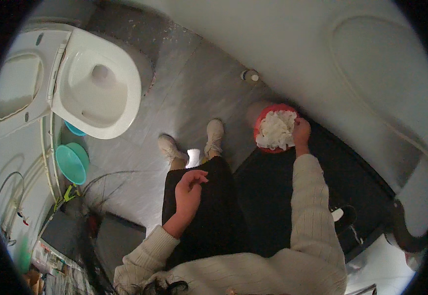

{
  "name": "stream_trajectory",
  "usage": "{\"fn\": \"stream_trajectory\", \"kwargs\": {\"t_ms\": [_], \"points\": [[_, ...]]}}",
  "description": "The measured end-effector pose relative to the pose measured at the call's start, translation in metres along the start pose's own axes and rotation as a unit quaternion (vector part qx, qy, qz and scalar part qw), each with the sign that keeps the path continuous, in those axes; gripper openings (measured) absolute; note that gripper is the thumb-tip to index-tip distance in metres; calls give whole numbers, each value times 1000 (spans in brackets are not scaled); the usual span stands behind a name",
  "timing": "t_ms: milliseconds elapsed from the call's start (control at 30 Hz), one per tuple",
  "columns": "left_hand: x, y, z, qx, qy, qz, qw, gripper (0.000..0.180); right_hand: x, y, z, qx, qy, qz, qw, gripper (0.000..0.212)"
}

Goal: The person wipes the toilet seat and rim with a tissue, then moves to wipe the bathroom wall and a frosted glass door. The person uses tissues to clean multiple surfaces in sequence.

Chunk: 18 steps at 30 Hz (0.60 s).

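Observation:
At the right, my right hand (301,132) has its fingers closed on the edge of a red trash bag (258,129). The bag lines a round bin and is heaped with crumpled white tissue paper (276,129). My right arm reaches straight out to it in a cream knit sleeve. In front of my body, above my dark skirt, my left hand (189,191) hangs with loosely bent fingers. Nothing shows in my left hand, and it touches no object. The bin's lower part is mostly hidden under the bag.
A white toilet (134,93) with its lid raised stands at the far left. Green basins (72,163) sit beside it. By the wall lies a small bottle (249,75). A black mat or low surface (268,191) spreads at the right, and a dark shoe (344,216) rests there.

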<state>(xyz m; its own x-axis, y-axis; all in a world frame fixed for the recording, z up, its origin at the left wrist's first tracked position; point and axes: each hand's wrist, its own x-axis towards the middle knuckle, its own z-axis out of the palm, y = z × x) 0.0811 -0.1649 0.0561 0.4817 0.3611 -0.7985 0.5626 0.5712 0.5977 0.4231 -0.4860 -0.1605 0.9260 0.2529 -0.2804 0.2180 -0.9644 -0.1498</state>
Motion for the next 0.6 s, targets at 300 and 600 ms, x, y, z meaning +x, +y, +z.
{"fn": "stream_trajectory", "kwargs": {"t_ms": [300, 600], "points": [[-3, -15, -6, 28, 2, -13, 1000, 26, -19, -3, 31, 24, -50, -62, 997, 39], [-45, 43, 9, 20, -48, 54, 997, 26, -201, -150, -97, 254, -64, -7, 965, 47]]}}
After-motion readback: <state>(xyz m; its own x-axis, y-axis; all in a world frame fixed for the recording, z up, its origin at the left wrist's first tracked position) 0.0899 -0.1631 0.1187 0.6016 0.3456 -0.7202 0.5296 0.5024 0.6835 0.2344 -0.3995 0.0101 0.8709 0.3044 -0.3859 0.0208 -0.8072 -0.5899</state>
